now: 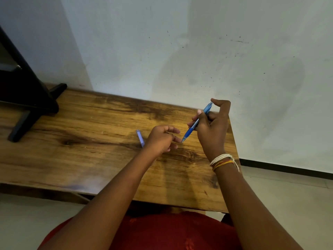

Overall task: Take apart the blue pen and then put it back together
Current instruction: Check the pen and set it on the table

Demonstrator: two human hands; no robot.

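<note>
My right hand (212,130) grips a blue pen (193,126) above the wooden table (90,141), with the thumb on its top end and the tip pointing down-left. My left hand (162,139) hovers just left of the tip, its fingers loosely curled, one fingertip close to or touching the pen's point. A pale blue pen-like piece (140,138) lies on the table behind my left hand, partly hidden by it.
A black stand (30,98) occupies the table's far left corner. A white wall (180,51) runs along the table's back edge. The table's right edge (234,150) lies right beside my right wrist, with tiled floor (288,195) beyond.
</note>
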